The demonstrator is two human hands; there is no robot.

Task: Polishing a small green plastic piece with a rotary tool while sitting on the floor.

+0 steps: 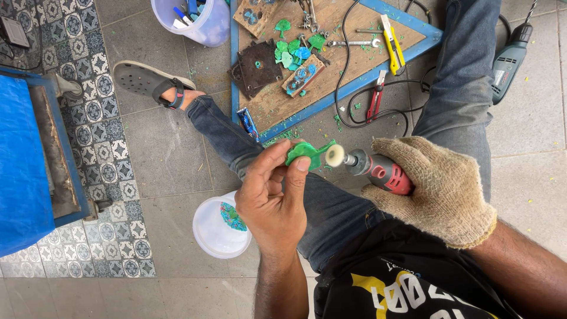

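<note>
The rotary tool [378, 170] lies nearly level, its round white tip pointing left at the green plastic piece [307, 152]. The gloved right hand [440, 189] wraps tight around the tool; the bare left hand [271, 195] pinches the piece between thumb and fingers

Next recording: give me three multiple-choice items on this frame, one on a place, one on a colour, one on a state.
1. Where is the yellow knife?
A. on the wooden board
B. in the bucket
C. on the tiled floor

2. What colour is the plastic piece in the left hand?
A. red
B. green
C. white

3. How is the right hand?
A. bare
B. empty
C. gloved, gripping the rotary tool

Key: 1 A, it lies on the wooden board; 2 B, green between the fingers; 3 C, knit glove wraps the tool.
</note>
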